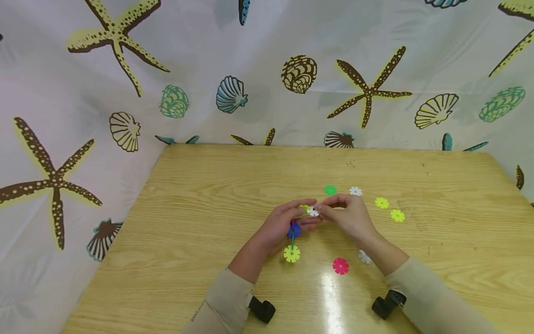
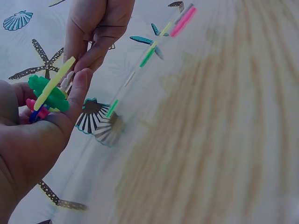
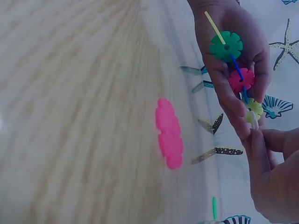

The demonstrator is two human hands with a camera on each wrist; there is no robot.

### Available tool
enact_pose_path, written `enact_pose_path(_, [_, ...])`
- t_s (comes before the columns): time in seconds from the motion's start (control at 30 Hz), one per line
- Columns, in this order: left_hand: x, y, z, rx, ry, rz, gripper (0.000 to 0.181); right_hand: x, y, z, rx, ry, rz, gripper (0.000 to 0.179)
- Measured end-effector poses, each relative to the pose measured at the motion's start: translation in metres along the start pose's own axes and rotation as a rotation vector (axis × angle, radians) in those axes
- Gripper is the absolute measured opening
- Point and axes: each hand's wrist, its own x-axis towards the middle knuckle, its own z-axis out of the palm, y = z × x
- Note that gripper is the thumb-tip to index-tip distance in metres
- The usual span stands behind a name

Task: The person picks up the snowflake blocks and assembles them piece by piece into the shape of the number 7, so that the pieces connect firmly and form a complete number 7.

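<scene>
My left hand (image 1: 276, 226) holds a chain of notched plastic discs slotted into each other, pinching it near a yellow disc (image 3: 254, 110). Along the chain in the right wrist view are a pink disc (image 3: 241, 80), a green disc (image 3: 226, 47) and blue discs seen nearly edge-on. Another yellow disc (image 1: 291, 253) hangs at its near end. Between thumb and fingertips, my right hand (image 1: 355, 218) pinches a white disc (image 1: 313, 211), which meets the yellow one at the chain's far end. Fingers hide how deeply their slots engage.
Loose discs lie on the wooden table (image 1: 200, 199): a green disc (image 1: 330, 189) and a white disc (image 1: 355, 191) beyond the hands, yellow discs (image 1: 397, 215) to the right, a pink disc (image 1: 340, 266) nearer. Another white disc (image 1: 365, 256) is partly behind the right forearm. A patterned curtain (image 1: 267, 69) hangs behind.
</scene>
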Motion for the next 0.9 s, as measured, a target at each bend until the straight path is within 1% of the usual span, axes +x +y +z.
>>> enact_pose_path(0.17, [0.001, 0.0, 0.0, -0.014, 0.023, -0.004, 0.038, 0.001, -0.001, -0.001, -0.002, -0.016, -0.031, 0.024])
enact_pose_path(0.27, [0.002, 0.0, -0.002, -0.019, 0.043, -0.006, 0.038, 0.001, 0.001, -0.001, -0.042, -0.014, -0.045, 0.024])
enact_pose_path(0.43, [0.003, 0.0, -0.004, -0.004, 0.076, -0.032, 0.039, 0.001, 0.002, -0.003, -0.106, -0.006, -0.065, 0.025])
enact_pose_path(0.57, [0.004, 0.002, -0.006, 0.005, 0.093, -0.043, 0.038, 0.003, 0.002, -0.008, -0.158, -0.002, -0.088, 0.025])
enact_pose_path(0.73, [0.005, 0.003, -0.005, 0.012, 0.114, -0.043, 0.038, 0.008, 0.003, -0.018, -0.25, -0.006, -0.114, 0.025])
enact_pose_path(0.83, [0.006, 0.002, -0.004, 0.007, 0.118, -0.048, 0.037, 0.013, 0.007, -0.024, -0.29, 0.007, -0.113, 0.026])
enact_pose_path(0.9, [0.007, 0.001, -0.003, 0.001, 0.116, -0.053, 0.037, 0.016, 0.01, -0.029, -0.297, 0.014, -0.104, 0.027])
